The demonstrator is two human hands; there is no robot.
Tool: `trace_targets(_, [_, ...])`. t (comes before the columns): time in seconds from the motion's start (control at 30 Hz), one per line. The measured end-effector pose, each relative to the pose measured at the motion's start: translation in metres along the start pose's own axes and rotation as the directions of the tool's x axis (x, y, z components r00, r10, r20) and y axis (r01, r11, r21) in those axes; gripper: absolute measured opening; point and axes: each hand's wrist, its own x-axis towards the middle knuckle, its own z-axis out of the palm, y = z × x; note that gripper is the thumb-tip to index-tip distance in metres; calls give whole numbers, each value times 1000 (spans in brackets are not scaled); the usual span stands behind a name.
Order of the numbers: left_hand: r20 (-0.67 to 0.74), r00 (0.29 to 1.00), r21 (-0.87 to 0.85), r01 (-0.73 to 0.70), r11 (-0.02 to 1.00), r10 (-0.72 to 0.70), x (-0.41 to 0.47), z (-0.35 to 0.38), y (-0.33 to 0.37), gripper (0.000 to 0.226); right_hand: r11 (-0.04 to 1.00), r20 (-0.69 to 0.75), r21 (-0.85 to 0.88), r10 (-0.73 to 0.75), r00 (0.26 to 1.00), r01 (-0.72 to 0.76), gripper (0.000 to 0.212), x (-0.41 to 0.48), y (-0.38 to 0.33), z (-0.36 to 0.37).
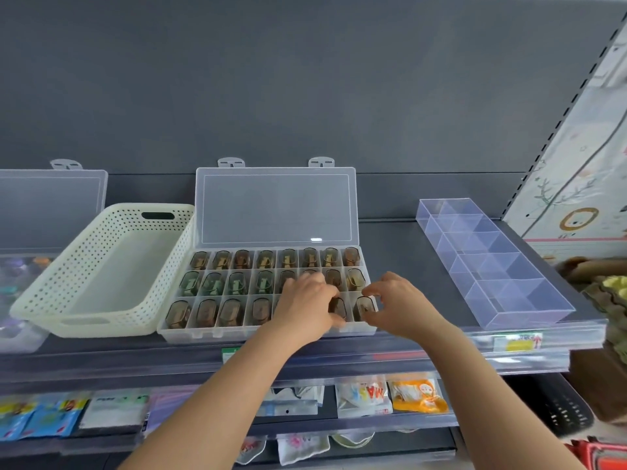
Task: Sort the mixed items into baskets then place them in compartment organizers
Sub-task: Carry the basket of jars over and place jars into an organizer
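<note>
Both hands are hovering over the near row of the open compartment organizer [203, 334] on the shelf [407, 239]. The left hand [307, 300] is curling fingers and thumb around a brown capsule [338, 307] just to its right. The right hand [397, 300] is pinching the corner capsule [364, 305] at its fingertips, in the last compartment. A cream basket [61, 276] is lying well left of the left hand, and a clear divided tray [492, 266] is sitting off to the right hand's right.
</note>
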Motion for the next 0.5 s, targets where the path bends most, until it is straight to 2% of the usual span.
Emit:
trace_targets(0.3, [-4, 1000, 20, -3, 1000, 3, 1, 3, 1, 45, 999, -79, -36, -25, 997, 22, 30, 1, -1, 7])
trace_targets(0.5, [-40, 999, 36, 16, 999, -15, -2, 2, 1, 53, 1000, -96, -17, -28, 995, 27, 43, 0, -7, 5])
